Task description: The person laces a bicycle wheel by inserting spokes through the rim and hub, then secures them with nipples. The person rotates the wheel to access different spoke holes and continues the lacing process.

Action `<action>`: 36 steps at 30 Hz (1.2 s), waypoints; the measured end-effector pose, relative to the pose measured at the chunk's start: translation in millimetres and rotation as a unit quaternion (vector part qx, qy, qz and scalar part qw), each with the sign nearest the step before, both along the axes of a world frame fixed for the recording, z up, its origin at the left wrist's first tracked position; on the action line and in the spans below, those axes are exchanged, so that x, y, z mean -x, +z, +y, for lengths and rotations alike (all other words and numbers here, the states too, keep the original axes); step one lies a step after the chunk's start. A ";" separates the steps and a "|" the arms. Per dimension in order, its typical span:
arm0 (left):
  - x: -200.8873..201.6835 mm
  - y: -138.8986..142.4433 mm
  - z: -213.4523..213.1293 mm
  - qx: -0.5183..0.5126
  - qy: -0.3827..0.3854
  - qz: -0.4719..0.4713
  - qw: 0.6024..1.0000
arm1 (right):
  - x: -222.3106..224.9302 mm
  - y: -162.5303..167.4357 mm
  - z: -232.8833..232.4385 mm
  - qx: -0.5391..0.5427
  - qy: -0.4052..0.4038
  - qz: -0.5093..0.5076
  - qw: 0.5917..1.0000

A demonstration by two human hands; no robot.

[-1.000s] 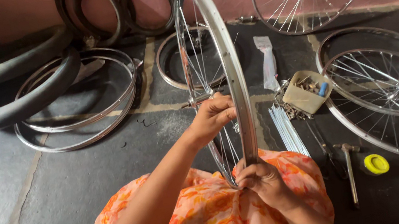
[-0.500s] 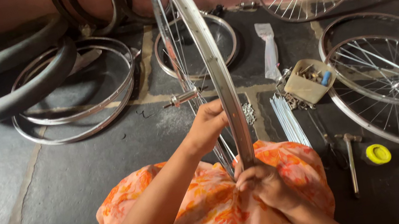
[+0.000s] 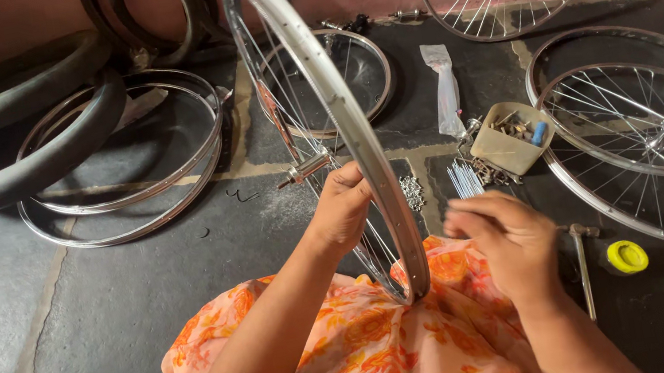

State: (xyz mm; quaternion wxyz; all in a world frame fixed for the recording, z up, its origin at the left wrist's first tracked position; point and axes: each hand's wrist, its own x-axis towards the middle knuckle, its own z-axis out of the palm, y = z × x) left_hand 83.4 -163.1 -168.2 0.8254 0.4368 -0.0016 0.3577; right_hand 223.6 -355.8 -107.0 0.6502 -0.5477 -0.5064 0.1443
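— Holding the silver spoked bicycle wheel rim (image 3: 338, 113) upright, the left hand (image 3: 343, 208) wraps its fingers round the rim's edge, while the wheel's lower end rests on the lap in orange flowered cloth (image 3: 351, 354). What might slip?

— The right hand (image 3: 510, 239) hangs loosely curled just right of the rim, touching nothing as far as I can tell. With one hand alone gripping, I judge the wheel could tip sideways or roll off the lap.

— And beyond that right hand?

— A bundle of thin steel spokes (image 3: 466, 180) lies just ahead of it, next to a small beige tray of little parts (image 3: 511, 138); a careless reach could scatter them. A small hammer (image 3: 582, 261) and a yellow round cap (image 3: 627, 257) sit to its right.

— To the left?

— Black rubber tyres (image 3: 13, 159) and bare rims (image 3: 121, 159), well apart. A finished spoked wheel (image 3: 658, 150) crowds the floor on the right.
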 end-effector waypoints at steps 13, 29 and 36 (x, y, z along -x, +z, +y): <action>-13.6 2.8 -2.6 -0.022 0.022 0.021 0.999 | 35.6 52.9 45.7 -0.080 -0.132 -0.384 0.910; -25.4 -3.0 -5.3 -0.011 0.052 0.026 0.998 | 40.9 54.1 51.7 -0.118 -0.180 -0.414 0.885; -25.3 -1.3 -8.0 -0.021 0.060 0.019 0.998 | 39.9 49.7 54.4 -0.109 -0.188 -0.445 0.869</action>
